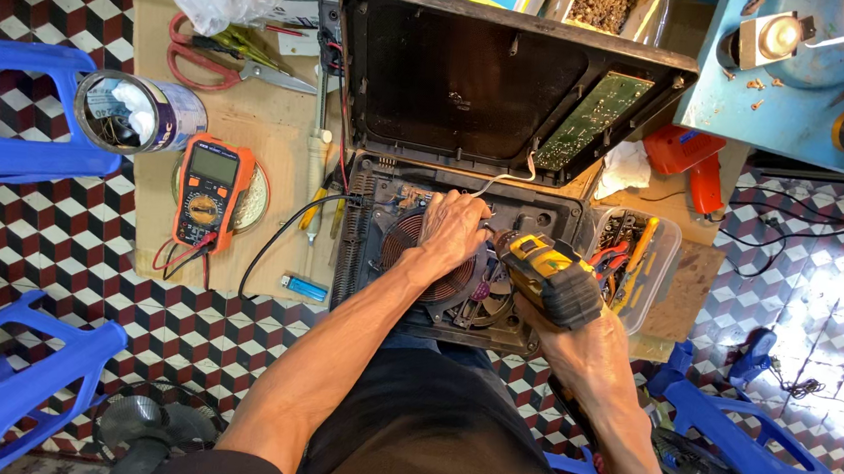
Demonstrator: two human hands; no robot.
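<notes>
Both forearms run up from the bottom edge over my dark lap to an opened induction cooker (460, 260) on the floor-level board. L hand (451, 231) lies flat, fingers spread a little, palm down on the copper coil (411, 251) inside the base, fingertips up near the small circuit area; it holds nothing, just presses. R hand (576, 324) has its grip closed round the handle of a yellow and black cordless driver (545, 272); its long axis runs diagonally, nose pointing up-left into the cooker's middle, just beside my L fingers, rear end toward my R wrist. Cooker lid (474, 81) is swung up and back, black inside, w/ a green circuit board (592, 120) along its R edge. R of the base, touching it, a clear plastic box (641, 254) w/ screwdrivers and bits. L of the base on the brown worktop (268, 155): an orange multimeter (207, 193) w/ red and black leads, upright rectangle, grey screen at top; a small blue lighter (305, 287) nearer me; red-handled scissors (220, 61) further up. A tin can (136, 112) w/ a blue and white label lies on its side at far L, open end facing the camera. Blue plastic stools (10, 114) stand around on the chequered tile floor (204, 330).
</notes>
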